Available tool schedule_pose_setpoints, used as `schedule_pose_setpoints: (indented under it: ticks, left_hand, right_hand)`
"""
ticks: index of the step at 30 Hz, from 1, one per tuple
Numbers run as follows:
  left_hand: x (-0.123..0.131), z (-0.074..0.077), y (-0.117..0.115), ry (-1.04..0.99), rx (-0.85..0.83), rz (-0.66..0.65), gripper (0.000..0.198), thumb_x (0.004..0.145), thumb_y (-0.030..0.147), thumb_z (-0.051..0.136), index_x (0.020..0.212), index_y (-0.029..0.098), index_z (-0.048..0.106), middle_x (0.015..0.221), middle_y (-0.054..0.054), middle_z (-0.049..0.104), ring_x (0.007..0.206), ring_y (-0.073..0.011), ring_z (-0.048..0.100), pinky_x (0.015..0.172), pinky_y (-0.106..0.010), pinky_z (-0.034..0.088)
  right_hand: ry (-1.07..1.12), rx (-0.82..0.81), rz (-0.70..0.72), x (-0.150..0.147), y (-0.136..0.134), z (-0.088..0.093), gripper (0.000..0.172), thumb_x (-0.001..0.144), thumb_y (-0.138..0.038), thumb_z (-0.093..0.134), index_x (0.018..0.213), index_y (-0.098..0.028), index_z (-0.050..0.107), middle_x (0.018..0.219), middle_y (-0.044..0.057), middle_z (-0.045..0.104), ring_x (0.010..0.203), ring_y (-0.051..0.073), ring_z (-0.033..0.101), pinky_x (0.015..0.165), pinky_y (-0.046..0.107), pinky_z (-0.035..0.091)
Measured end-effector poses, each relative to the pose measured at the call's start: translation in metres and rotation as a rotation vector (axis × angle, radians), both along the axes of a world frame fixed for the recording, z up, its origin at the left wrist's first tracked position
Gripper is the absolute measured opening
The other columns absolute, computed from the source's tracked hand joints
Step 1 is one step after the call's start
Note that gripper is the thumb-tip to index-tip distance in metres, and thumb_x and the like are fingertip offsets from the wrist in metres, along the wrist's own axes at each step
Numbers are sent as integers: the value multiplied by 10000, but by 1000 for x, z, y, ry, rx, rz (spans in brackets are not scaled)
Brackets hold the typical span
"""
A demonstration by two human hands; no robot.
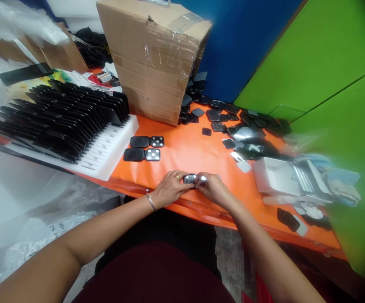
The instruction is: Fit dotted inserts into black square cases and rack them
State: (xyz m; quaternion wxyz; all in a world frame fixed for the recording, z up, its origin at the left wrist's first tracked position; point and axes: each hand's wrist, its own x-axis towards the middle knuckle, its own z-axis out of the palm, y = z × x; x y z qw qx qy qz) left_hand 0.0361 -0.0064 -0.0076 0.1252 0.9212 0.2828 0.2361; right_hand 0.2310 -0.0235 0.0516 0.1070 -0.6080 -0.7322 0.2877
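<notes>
Near the front edge of the orange table, my left hand (171, 188) pinches the left end of a small black piece (189, 179) with pale round dots. From the other side my right hand (212, 187) closes its fingers on the same piece, covering its right part. A ring and a bracelet show on my left hand and wrist. Two hinged black pieces, an upper one (139, 142) and a lower one (134, 155), lie unfolded to the left, each with a dotted square end.
A white foam rack (106, 155) holds several black plates at the left. Behind stands a cardboard box (150, 63). Loose black pieces (213, 115) lie beside it at the back. An open white box (269, 176) sits on the orange table (185, 147) at the right.
</notes>
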Motion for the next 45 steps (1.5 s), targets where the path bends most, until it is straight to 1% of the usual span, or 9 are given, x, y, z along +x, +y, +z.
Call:
schedule_pose_setpoints:
  ticks: [4, 10, 15, 19, 23, 29, 33, 35, 45]
  left_hand:
    - [0, 2, 1, 36, 11, 7, 261, 943, 345, 453, 1144, 347, 618, 1208, -73, 507, 1080, -212, 470, 893, -370, 422]
    - [0, 8, 1, 127, 50, 24, 259, 938, 341, 457, 1148, 373, 605, 1181, -66, 512, 1056, -222, 472, 878, -378, 408]
    - [-1, 7, 1, 159, 62, 20, 268, 928, 329, 477, 1164, 379, 594, 1206, -74, 505, 1051, -226, 473, 875, -384, 410]
    - [-2, 3, 2, 92, 58, 9, 262, 920, 311, 499, 1153, 364, 605, 1196, -76, 523, 1046, -223, 489, 876, -391, 424]
    - [-3, 1, 0, -27, 23, 3, 262, 933, 307, 479, 1164, 302, 602, 1196, -72, 549, 1054, -205, 507, 901, -378, 442]
    - [-3, -2, -1, -130, -71, 15, 238, 917, 291, 509, 1121, 205, 597, 1201, -70, 571, 1068, -199, 521, 944, -373, 451]
    - [-3, 0, 0, -110, -88, -9, 179, 907, 260, 521, 1033, 179, 619, 1181, -82, 576, 1052, -186, 527, 942, -359, 454]
    - [-4, 1, 0, -100, -93, -7, 181, 913, 265, 511, 1019, 166, 618, 1170, -90, 578, 1034, -182, 531, 938, -357, 457]
    - [-4, -1, -1, -126, -123, -6, 235, 929, 283, 489, 1119, 183, 584, 1168, -87, 574, 1082, -190, 519, 945, -372, 458]
  right_hand:
    - [-2, -28, 40, 3, 3, 2, 125, 705, -93, 563, 774, -188, 606, 696, 16, 659, 640, 145, 591, 582, 212, 381]
    - [143, -248, 171, 10, 20, 11, 59, 685, -155, 599, 736, -184, 602, 655, -13, 630, 596, 127, 556, 537, 209, 388]
    - [265, -370, 222, 24, 14, 11, 50, 668, -185, 659, 712, -174, 639, 670, -3, 639, 622, 132, 567, 593, 241, 438]
    - [618, -429, 31, 37, 1, 6, 183, 680, -290, 721, 780, -161, 640, 807, 49, 681, 739, 169, 630, 697, 295, 496]
    - [812, -257, -252, 28, -8, -7, 250, 670, -331, 749, 796, -172, 603, 866, 63, 692, 806, 191, 657, 776, 342, 518]
    - [632, -11, -266, -3, -6, -26, 184, 708, -330, 696, 778, -183, 610, 750, 42, 687, 688, 181, 648, 670, 307, 525]
    - [347, 104, -183, -14, -3, -21, 42, 766, -224, 609, 801, -202, 614, 736, 25, 696, 655, 170, 650, 625, 272, 493]
    - [202, 161, -163, -17, -4, -17, 62, 776, -176, 578, 813, -210, 614, 735, 21, 697, 668, 173, 654, 631, 268, 478]
    - [77, 180, -103, -18, -3, -17, 97, 770, -139, 553, 810, -205, 611, 731, 19, 686, 647, 163, 636, 637, 258, 458]
